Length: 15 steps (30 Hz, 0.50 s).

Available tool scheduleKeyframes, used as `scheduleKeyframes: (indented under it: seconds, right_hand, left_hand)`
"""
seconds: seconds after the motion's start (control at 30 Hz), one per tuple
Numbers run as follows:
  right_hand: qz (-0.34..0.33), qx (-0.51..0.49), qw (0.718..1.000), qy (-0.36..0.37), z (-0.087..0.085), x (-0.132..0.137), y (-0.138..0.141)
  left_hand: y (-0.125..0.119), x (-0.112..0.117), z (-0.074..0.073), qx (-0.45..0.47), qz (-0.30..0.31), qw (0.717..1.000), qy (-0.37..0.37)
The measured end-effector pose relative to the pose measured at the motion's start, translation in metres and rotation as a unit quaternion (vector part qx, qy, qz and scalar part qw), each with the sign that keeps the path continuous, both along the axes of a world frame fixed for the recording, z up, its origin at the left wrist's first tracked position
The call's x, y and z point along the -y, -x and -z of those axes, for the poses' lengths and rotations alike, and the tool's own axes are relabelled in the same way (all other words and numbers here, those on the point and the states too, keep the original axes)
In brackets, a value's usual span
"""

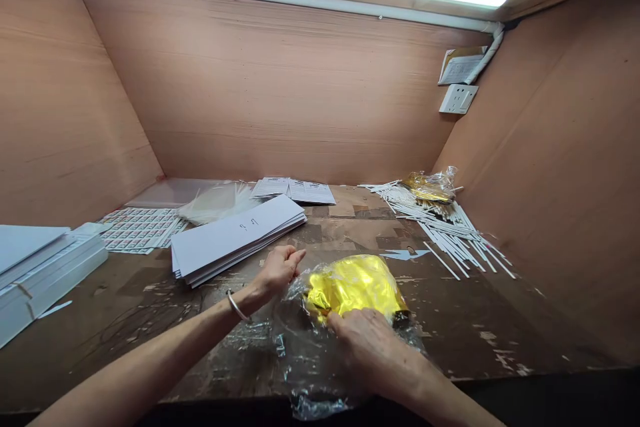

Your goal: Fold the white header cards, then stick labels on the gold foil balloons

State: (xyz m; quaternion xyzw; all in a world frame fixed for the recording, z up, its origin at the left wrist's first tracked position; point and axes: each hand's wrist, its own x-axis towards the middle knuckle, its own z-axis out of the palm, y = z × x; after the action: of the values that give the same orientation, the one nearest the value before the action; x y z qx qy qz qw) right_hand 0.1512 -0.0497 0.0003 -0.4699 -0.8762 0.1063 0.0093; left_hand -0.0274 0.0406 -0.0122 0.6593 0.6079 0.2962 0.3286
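Observation:
A clear plastic bag (295, 353) lies on the worn wooden bench (450, 320) near the front edge, with a crumpled gold foil bundle (357, 287) at its far end. My right hand (367, 340) rests on the bag, its fingers pressed against the near edge of the gold foil. My left hand (280, 269), with a bangle at the wrist, pinches the bag's upper left edge with fingers closed, just in front of a stack of long white cards (235, 237).
White sticks (450, 230) lie fanned at the right with a small bag of gold pieces (430, 187) on them. Printed sheets (295, 190) and sticker sheets (137, 228) lie at the back left, a white stack (40, 267) at far left. Wooden walls enclose three sides.

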Motion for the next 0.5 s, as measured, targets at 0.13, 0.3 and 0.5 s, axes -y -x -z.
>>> scheduleKeyframes:
  seconds: [0.13, 0.3, 0.5]
  right_hand:
    - [-0.038, -0.013, 0.996, -0.078, 0.004, -0.013, 0.011]
    - [-0.004, 0.016, 0.997, -0.079, 0.027, -0.031, 0.016]
    - [0.064, 0.022, 0.997, -0.045, 0.044, -0.027, 0.012]
  left_hand:
    - [0.009, 0.014, 0.000, 0.039, -0.003, 0.999, -0.006]
    - [0.014, 0.038, 0.013, 0.097, -0.005, 0.985, 0.140]
    - [-0.019, 0.042, 0.031, 0.207, -0.021, 0.962, 0.177]
